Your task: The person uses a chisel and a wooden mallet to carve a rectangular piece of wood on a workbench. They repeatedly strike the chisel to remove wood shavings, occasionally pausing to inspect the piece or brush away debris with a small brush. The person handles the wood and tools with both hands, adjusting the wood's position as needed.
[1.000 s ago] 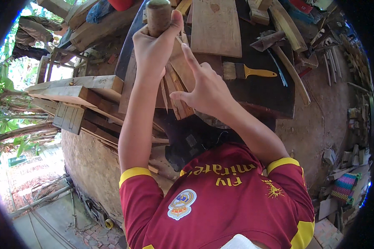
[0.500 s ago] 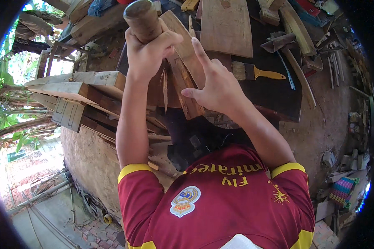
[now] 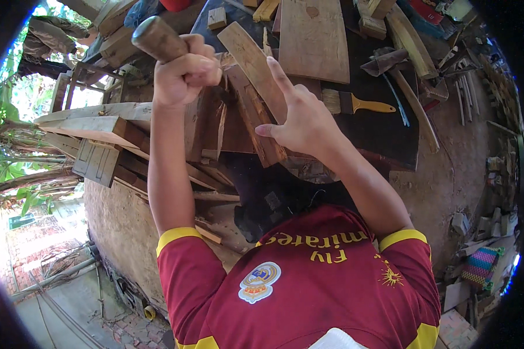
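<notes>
Left hand [image 3: 186, 74] clenched round a brown cylindrical wooden handle [image 3: 160, 39] over the worktop's [image 3: 384, 131] left edge; long axis slanted, exposed end pointing far-left. Right hand [image 3: 303, 116]: index and thumb spread wide, by narrow brown wooden plank [image 3: 251, 110], near edge; can't tell contact.

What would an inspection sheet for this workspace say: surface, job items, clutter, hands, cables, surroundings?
Surface: dark table, partly covered with wood pieces.
Job's things: brown cylinder, light plank, darker rough-edged wood strip.
Clutter: yellow-handled brush, thin blue strip, wide board.
Hands: left hand closed around the cylinder; right hand open, contact with the plank unclear.
Cables: thin dark lines at lower left, too unclear to identify.
Surroundings: stacked beams at left; colourful woven item at right.
</notes>
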Available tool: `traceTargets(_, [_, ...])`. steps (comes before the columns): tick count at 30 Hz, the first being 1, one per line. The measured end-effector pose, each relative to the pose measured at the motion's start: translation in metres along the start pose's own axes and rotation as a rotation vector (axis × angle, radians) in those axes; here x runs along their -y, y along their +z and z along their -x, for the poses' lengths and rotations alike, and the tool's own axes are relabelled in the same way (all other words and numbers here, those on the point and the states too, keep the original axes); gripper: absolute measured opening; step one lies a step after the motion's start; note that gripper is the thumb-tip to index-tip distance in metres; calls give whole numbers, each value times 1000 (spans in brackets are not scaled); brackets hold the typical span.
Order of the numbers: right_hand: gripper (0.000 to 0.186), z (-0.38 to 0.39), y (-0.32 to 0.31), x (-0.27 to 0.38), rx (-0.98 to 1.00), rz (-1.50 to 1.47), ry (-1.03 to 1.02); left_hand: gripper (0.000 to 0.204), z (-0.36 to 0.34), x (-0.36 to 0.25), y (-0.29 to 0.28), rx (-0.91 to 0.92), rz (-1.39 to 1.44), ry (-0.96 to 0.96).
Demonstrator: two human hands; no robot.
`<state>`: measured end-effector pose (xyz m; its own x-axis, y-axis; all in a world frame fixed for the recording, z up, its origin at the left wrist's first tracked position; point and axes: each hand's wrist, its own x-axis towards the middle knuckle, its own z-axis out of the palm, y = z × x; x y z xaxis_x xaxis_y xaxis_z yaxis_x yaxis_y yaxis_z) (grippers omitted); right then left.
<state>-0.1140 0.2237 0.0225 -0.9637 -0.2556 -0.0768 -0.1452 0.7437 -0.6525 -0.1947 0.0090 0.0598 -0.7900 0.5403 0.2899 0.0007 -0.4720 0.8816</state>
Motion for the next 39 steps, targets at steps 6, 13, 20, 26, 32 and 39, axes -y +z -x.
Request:
traceTargets(6, [105,0,-4,1,52,18,7,29,14,-1,13,-358,-41,305])
traceTargets(13, [103,0,-5,-1,60,3,7,29,13,-4,25,-581,-173,516])
traceTargets(20, [104,-1,-8,0,94,7,6,30,-5,1,33,-1033,-127,548])
traceTargets(26, [104,-2,-9,0,118,5,4,35,-8,8,30,-1080,-168,555])
traceTargets(32, [102,-2,-6,-3,82,-20,2,31,-10,14,30,-1042,-216,607])
traceTargets(39, [101,-1,-8,-1,111,4,3,23,-13,22,42,-1003,-364,626])
